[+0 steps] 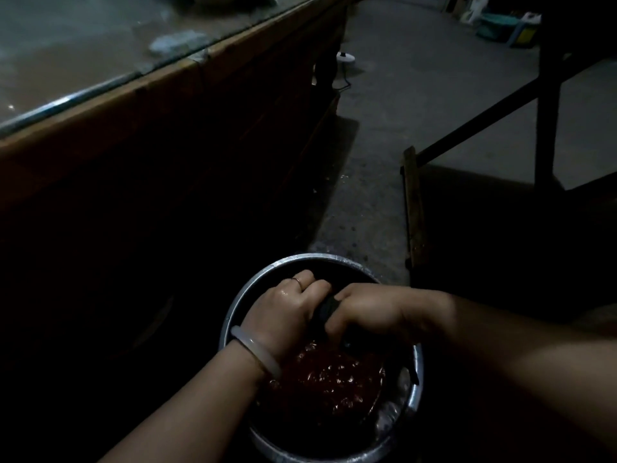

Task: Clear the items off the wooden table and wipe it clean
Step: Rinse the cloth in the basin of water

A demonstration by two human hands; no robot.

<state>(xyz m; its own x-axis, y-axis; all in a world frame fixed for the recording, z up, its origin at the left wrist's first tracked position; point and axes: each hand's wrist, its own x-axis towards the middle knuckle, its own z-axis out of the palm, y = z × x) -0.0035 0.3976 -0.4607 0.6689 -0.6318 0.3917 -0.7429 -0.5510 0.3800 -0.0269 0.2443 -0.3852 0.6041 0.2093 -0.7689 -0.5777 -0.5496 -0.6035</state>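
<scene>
From my head view, my left hand (287,305) and my right hand (364,312) are both curled tight around a dark, twisted cloth (325,310) that bridges the gap between them, knuckles up, wrists bent down. The cloth looks wet and rope-like where I grip it. Both hands hang over a round metal basin (233,315) with a shiny rim, standing on the floor (384,162) right below them; the water (334,379) under my hands is reddish and rippled. A smooth pale bangle (257,352) circles my left wrist and a thin ring (297,280) sits on one left finger. Up and to the left of my hands stands the bench (167,81), brown wood edged, its top glossy and smeared, with a pale crumpled rag (177,43) lying on it. The floor beyond my hands is rough grey concrete.
</scene>
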